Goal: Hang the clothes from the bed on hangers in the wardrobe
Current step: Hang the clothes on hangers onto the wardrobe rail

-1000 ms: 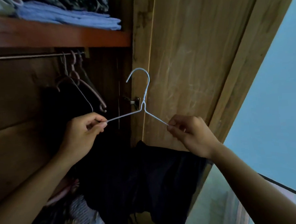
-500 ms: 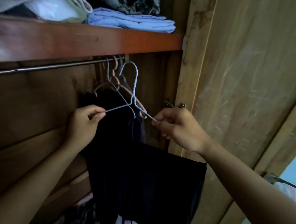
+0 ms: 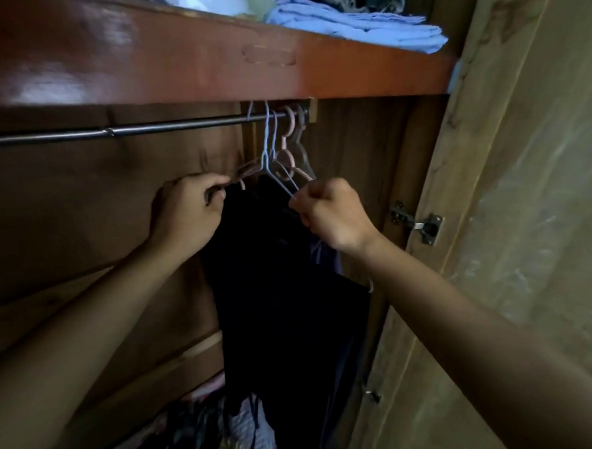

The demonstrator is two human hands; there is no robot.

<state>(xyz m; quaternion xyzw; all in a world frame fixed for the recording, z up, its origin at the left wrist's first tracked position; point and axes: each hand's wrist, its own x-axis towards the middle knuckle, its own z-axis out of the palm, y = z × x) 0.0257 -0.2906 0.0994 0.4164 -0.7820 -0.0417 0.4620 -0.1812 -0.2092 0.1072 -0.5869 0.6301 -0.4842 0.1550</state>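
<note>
A light blue wire hanger [image 3: 267, 147] has its hook over the metal rail [image 3: 111, 131] at the rail's right end. A dark garment [image 3: 284, 293] hangs from it, down inside the wardrobe. My left hand [image 3: 184, 216] pinches the hanger's left arm. My right hand [image 3: 332, 215] pinches its right arm. Pink plastic hangers [image 3: 292, 155] and another wire hanger hang on the rail right beside it.
A red-brown shelf [image 3: 176, 59] runs above the rail with folded blue cloth [image 3: 356, 25] and other fabric on it. The open wardrobe door [image 3: 527, 212] stands at the right, with a hinge [image 3: 421, 224]. Crumpled clothes [image 3: 230, 433] lie at the wardrobe bottom.
Both hands carried the hanger with the dark garment up and left into the wardrobe. Its hook was free in the air before and now sits over the rail.
</note>
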